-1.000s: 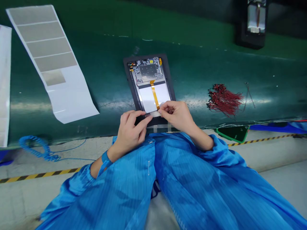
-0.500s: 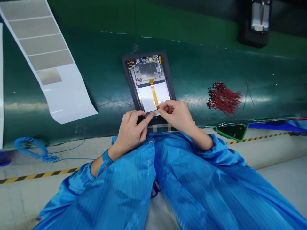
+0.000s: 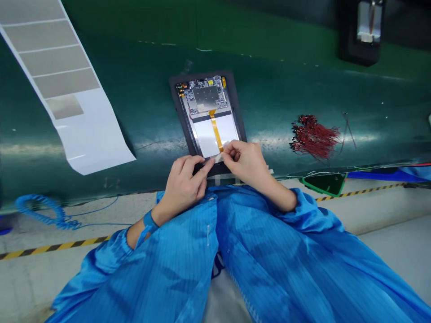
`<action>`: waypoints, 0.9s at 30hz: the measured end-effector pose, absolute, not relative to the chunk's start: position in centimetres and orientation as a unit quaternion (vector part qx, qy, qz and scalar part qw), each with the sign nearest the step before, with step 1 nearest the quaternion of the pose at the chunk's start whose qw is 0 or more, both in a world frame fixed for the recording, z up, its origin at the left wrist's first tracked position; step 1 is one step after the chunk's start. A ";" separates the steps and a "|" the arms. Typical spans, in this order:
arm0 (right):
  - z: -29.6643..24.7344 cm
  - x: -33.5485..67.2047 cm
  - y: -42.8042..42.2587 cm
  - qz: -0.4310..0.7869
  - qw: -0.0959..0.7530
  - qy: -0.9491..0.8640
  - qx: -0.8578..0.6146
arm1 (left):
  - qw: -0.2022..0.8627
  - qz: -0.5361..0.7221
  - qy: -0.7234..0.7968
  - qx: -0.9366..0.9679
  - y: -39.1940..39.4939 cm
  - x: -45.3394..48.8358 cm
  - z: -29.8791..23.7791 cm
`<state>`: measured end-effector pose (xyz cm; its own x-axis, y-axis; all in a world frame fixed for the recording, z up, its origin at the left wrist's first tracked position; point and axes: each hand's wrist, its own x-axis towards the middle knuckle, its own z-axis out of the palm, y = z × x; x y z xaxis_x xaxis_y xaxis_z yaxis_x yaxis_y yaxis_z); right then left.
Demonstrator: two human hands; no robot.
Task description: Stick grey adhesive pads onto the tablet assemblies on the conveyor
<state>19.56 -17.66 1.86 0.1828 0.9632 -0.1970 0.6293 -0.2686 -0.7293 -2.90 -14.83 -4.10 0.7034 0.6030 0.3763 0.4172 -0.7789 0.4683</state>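
Note:
An opened tablet (image 3: 205, 114) lies in a black frame on the green work surface (image 3: 269, 103), its circuit board at the far end and a white battery with an orange flex cable nearer me. My left hand (image 3: 183, 184) rests on the frame's near edge, index finger pressing beside a small white strip (image 3: 218, 158). My right hand (image 3: 245, 161) pinches that strip at the battery's near right corner, fingers closed. Both arms wear blue sleeves.
A white backing sheet with several grey rectangular pads (image 3: 63, 85) lies at the left. A bundle of thin red wires (image 3: 313, 137) sits to the right. A black fixture (image 3: 365, 31) stands at the far right. A coiled blue cord (image 3: 40, 208) hangs below the table edge.
The view has drifted slightly, shifting the sheet leftward. My hands stay at the tablet's near edge; the right fingers have curled a little tighter on the strip.

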 end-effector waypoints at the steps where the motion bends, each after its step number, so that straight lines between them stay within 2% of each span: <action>1: 1.8 19.5 -17.7 0.324 0.250 -0.551 -0.727 | 0.174 0.265 0.279 0.906 -14.8 -2.9 -4.1; 19: 1.5 19.5 -18.3 0.253 0.135 -0.602 -0.745 | 0.101 0.237 0.279 0.925 -15.4 -2.4 -3.5; 24: 1.3 20.1 -18.4 0.214 0.074 -0.590 -0.775 | 0.083 0.204 0.307 0.926 -15.7 -1.9 -2.5; 27: 0.9 20.9 -18.2 0.225 0.070 -0.594 -0.769 | 0.080 0.187 0.310 0.929 -15.7 -1.4 -1.9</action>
